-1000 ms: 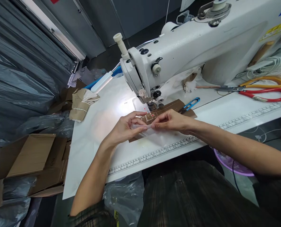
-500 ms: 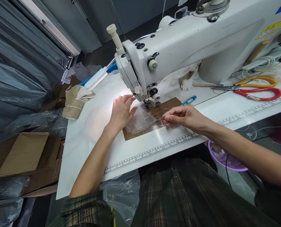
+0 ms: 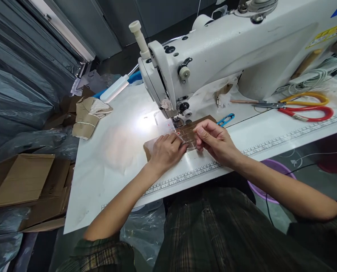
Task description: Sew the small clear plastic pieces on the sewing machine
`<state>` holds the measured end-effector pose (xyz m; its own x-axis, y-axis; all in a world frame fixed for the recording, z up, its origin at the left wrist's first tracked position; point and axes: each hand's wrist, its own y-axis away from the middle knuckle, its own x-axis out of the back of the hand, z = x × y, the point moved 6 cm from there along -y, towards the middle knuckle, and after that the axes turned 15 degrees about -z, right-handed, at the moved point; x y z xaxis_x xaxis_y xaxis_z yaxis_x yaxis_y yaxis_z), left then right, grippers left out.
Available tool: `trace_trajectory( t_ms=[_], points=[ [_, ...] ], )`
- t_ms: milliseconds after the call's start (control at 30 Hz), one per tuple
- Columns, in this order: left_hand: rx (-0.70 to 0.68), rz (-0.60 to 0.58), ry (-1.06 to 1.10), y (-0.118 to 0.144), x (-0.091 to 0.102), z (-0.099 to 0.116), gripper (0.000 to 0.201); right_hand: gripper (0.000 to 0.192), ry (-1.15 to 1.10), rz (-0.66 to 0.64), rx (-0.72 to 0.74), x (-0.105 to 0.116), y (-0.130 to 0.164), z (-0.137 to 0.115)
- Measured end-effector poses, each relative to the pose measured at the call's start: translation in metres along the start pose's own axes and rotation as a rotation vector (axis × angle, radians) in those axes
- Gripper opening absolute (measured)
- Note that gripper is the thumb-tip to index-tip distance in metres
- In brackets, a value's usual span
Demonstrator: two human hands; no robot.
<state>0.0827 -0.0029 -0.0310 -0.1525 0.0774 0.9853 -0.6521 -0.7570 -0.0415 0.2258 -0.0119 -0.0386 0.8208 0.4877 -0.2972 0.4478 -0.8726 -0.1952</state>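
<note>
Head view: the left hand (image 3: 166, 152) presses flat, fingers together, on a brown card strip (image 3: 185, 133) lying on the worktop (image 3: 120, 151) just before the sewing machine (image 3: 214, 56) foot. The right hand (image 3: 214, 140) pinches its clear cover. It looks like lining-up; feeding calls for squaring. The strip's long axis runs left-near to right-far.

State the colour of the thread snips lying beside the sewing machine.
Blue thread snips, head view.

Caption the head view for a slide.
Both hands, left hand and right hand, press brown piece beneath sewing machine.
</note>
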Motion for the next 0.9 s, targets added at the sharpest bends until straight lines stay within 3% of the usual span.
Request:
trace_trajectory(
  t_ms=[133, 167, 267, 300, 400, 433, 533, 667, 767, 900],
  points=[
    [0.007, 0.0, -0.173, 0.003, -0.001, 0.007, 0.031, 0.027, 0.054, 0.09, -0.076, -0.002, 0.027, -0.018],
    [-0.02, -0.008, -0.19, 0.007, 0.0, 0.009, 0.031, 0.026, 0.11, 0.025, -0.149, -0.003, 0.037, -0.026],
    [-0.157, -0.009, -0.158, 0.025, 0.003, 0.02, 0.026, 0.03, 0.424, -0.49, -0.466, -0.004, 0.073, -0.039],
    [-0.206, 0.005, -0.145, 0.033, 0.005, 0.024, 0.023, 0.028, 0.589, -0.545, -0.487, 0.006, 0.08, -0.046],
    [-0.285, 0.069, -0.151, 0.053, 0.008, 0.035, 0.011, 0.033, 1.115, -0.205, -0.231, 0.049, 0.068, -0.077],
    [-0.287, 0.086, -0.156, 0.057, 0.009, 0.038, 0.009, 0.031, 1.206, -0.16, -0.185, 0.054, 0.058, -0.078],
    [-0.271, 0.084, -0.113, 0.063, 0.007, 0.041, 0.006, 0.025, 1.249, -0.294, -0.089, 0.045, 0.019, -0.054],
    [-0.242, 0.054, 0.012, 0.062, 0.005, 0.037, 0.01, 0.039, 1.253, -0.534, 0.038, 0.015, -0.023, -0.01],
    [-0.265, 0.061, 0.107, 0.061, 0.007, 0.028, 0.014, 0.042, 1.342, -0.591, 0.057, 0.009, -0.038, 0.008],
    [-0.326, -0.001, 0.252, 0.056, 0.013, 0.011, 0.017, 0.039, 1.45, -0.604, 0.036, 0.01, -0.047, 0.013]
  ],
)
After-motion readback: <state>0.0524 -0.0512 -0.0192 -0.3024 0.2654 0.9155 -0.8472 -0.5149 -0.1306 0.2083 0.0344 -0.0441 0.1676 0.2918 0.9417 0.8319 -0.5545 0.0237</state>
